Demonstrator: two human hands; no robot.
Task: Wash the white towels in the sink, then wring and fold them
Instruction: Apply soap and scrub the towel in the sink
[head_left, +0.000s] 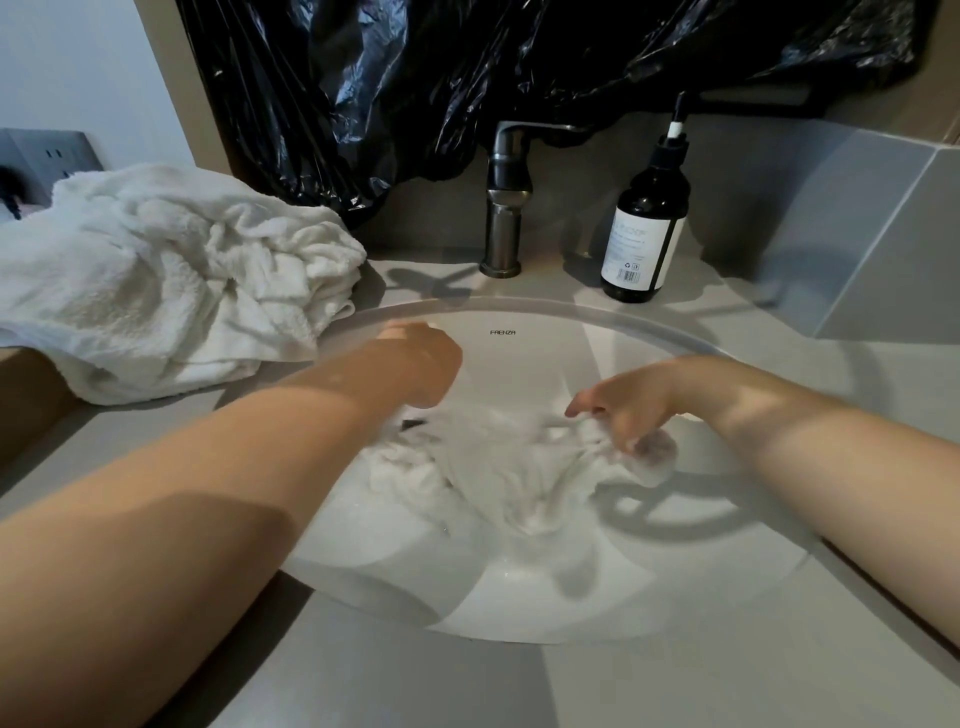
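The right hand is down in the sink. Its fingers curl into the wet white towel and grip it. The left hand is at the towel's other side, nearer the back of the sink. Its fingers point down and are hidden, so I cannot tell if it grips the towel. The wet towel lies bunched up in the middle of the sink. More white towels sit in a heap on the left side of the counter, reaching the sink's rim. At the back edge stand a tap and, to its right, a dark bottle with a pump. A black plastic bag hangs behind them.
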